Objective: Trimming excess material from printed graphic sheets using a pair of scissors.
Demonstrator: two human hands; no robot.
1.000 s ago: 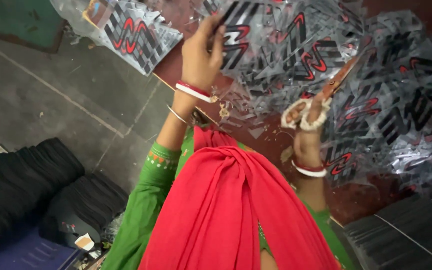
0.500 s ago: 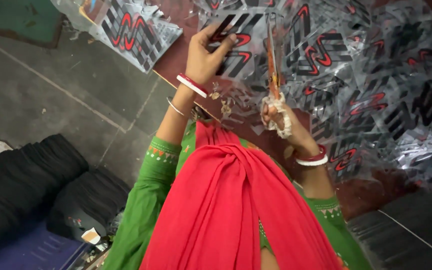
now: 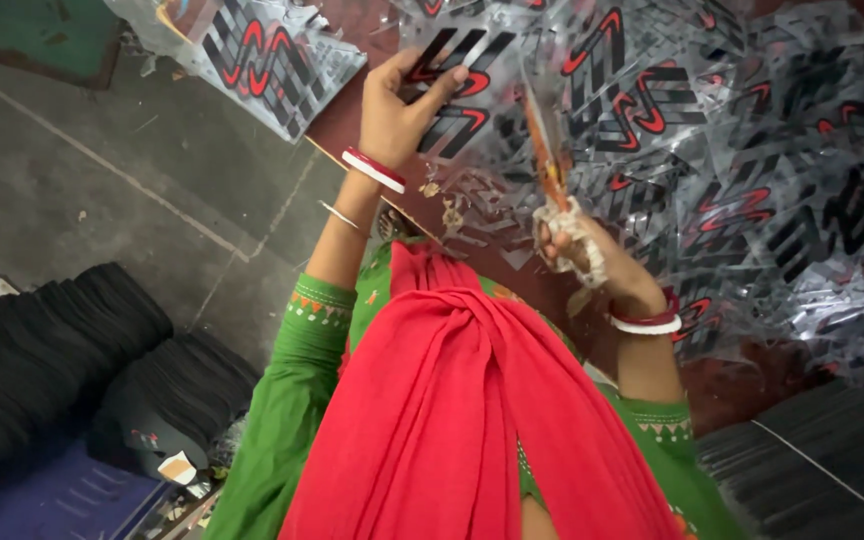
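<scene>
While left hand [image 3: 392,115] pinches clear printed film [image 3: 472,95], right hand [image 3: 582,250] grips scissors [image 3: 552,170], blades blurred.

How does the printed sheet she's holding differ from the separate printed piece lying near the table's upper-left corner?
The held printed sheet is gripped by the left hand and lifted, while the scissors in the right hand stand at its edge; the corner piece lies flat, untouched. The held sheet joins the glossy pile across the table; the corner piece sits apart and overhangs the edge. Both are shiny clear film with red and black zigzag shapes.
</scene>
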